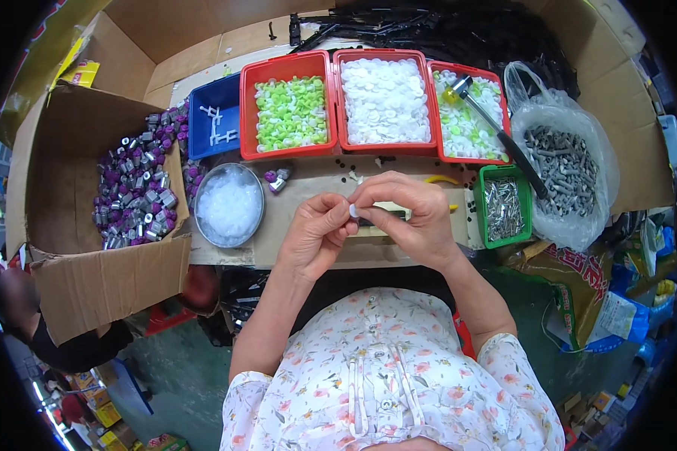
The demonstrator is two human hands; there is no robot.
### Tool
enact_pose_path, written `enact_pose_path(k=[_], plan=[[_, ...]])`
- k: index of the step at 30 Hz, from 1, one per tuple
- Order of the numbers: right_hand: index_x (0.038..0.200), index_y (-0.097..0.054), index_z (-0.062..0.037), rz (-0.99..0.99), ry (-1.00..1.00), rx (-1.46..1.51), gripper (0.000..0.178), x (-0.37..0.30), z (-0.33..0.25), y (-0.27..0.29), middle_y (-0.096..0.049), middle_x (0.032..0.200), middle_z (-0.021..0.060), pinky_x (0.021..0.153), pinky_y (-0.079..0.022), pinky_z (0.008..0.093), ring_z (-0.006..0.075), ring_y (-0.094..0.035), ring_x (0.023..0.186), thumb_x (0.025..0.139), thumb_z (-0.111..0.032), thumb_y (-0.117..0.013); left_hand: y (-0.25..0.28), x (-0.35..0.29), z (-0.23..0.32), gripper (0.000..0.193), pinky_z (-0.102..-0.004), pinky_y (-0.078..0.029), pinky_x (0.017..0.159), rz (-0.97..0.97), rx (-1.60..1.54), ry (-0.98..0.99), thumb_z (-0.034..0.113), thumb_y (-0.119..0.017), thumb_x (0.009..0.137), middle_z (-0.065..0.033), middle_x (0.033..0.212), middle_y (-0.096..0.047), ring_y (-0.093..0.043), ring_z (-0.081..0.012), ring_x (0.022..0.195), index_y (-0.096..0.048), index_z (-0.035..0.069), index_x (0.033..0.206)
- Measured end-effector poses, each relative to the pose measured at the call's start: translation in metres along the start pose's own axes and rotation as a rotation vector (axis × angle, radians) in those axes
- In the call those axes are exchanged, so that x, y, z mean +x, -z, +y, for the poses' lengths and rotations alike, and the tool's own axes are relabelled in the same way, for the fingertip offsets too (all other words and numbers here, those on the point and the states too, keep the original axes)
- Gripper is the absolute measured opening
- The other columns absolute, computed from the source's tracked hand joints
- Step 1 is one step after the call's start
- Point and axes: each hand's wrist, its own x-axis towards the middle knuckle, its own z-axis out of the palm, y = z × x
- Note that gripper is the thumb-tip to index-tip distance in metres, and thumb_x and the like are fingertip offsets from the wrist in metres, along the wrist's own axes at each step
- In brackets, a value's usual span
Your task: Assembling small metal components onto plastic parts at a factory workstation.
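Observation:
My left hand and my right hand meet over the front of the bench. A small round white plastic piece is pinched between their fingertips, and both thumbs and forefingers press on it. Fingers partly cover it, so its full shape is hidden. Beyond my hands stand a red bin of green and white plastic pieces and another red bin of white round pieces. Left of my left hand sits a metal bowl holding a white, glistening substance.
A cardboard box of purple-and-silver parts stands left, beside a blue bin. A hammer lies across the third red bin. To the right are a green basket of metal pins and a plastic bag of grey parts.

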Motion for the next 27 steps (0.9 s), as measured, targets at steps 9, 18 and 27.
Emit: enact_pose_path(k=[9, 18, 27], plan=[[0.093, -0.069, -0.0026, 0.098, 0.180, -0.387, 0.022, -0.014, 0.009, -0.012, -0.069, 0.093, 0.0097, 0.073, -0.051, 0.0334, 0.0230, -0.067, 0.083, 0.072, 0.000, -0.077, -0.002, -0.013, -0.015, 0.011, -0.0239, -0.056, 0.067, 0.195, -0.058, -0.091, 0.008, -0.069, 0.089, -0.0091, 0.089, -0.070, -0.068, -0.0156, 0.075, -0.066, 0.003, 0.098], [0.090, -0.064, -0.0006, 0.015, 0.124, -0.328, 0.017, -0.023, 0.017, -0.015, -0.066, 0.088, 0.0114, 0.070, -0.049, 0.0352, 0.0275, -0.065, 0.077, 0.075, 0.003, -0.072, -0.007, -0.023, -0.026, 0.024, -0.0251, -0.055, 0.077, 0.193, 0.334, -0.310, 0.003, -0.068, 0.088, -0.0066, 0.095, -0.068, -0.067, -0.0144, 0.085, -0.067, -0.001, 0.112], [0.090, -0.064, -0.0012, -0.083, 0.070, -0.327, 0.015, -0.029, 0.036, -0.010, -0.060, 0.087, 0.0110, 0.067, -0.048, 0.0353, 0.0277, -0.061, 0.076, 0.076, 0.001, -0.070, -0.001, -0.033, -0.019, 0.031, -0.0295, -0.052, 0.075, 0.289, 1.257, -0.612, -0.002, -0.076, 0.077, -0.0089, 0.100, -0.065, -0.062, -0.0144, 0.087, -0.070, -0.002, 0.108]])
